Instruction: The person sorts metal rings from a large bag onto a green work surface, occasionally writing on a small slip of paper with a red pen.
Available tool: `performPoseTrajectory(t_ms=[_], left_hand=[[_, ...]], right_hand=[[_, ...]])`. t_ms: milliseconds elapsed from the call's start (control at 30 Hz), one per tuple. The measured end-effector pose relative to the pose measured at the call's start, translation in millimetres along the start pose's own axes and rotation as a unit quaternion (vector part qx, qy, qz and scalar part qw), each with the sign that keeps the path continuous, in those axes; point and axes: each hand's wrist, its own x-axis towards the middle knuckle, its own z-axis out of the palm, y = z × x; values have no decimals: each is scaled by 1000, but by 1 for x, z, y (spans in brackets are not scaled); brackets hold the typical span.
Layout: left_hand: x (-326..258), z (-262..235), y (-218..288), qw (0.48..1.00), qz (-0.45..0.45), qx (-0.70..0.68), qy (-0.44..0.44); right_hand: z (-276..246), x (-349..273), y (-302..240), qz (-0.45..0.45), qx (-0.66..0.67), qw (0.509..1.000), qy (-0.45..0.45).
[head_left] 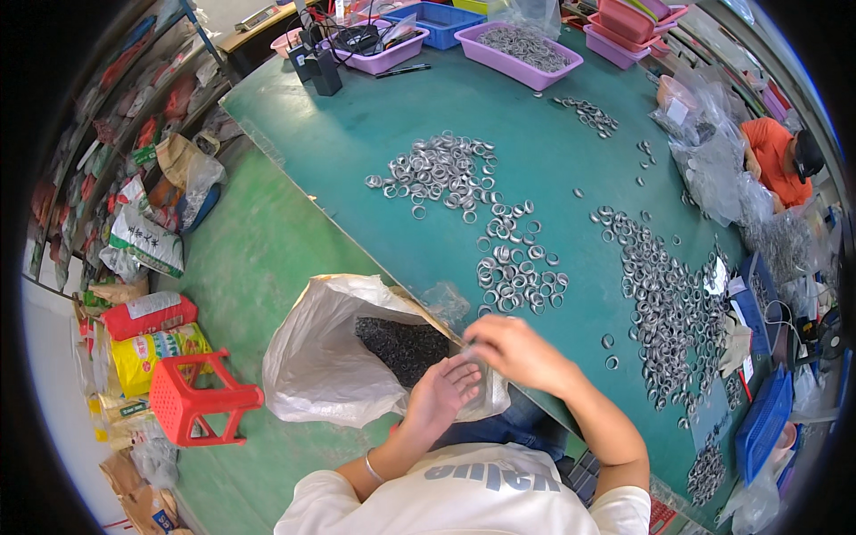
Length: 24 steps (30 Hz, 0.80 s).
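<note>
We bring our left hand and right hand close together above the white sack; whether either grip holds anything, we cannot tell. Metal rings lie nearby on our worktop.

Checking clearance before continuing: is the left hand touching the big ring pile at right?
Apart. The head view shows the left hand at the sack, and bare green tabletop short of the big ring pile.
</note>
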Motion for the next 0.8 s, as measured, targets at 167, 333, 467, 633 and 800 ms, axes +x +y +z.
performPoseTrajectory(t_ms=[167,333,467,633,800], left_hand=[[14,-46,-9,996,-1,-37,84],[18,-53,-11,950,67,-179,246],[11,-26,-10,948,32,-155,278],[5,-34,-11,998,34,-7,61],[9,-22,-15,999,10,-4,39]], right_hand=[[-14,23,21,11,4,986,164],[-29,53,75,-26,-163,935,315],[-37,51,85,-7,-193,933,305],[-42,25,68,75,-40,940,330],[-39,24,86,104,-108,938,311]])
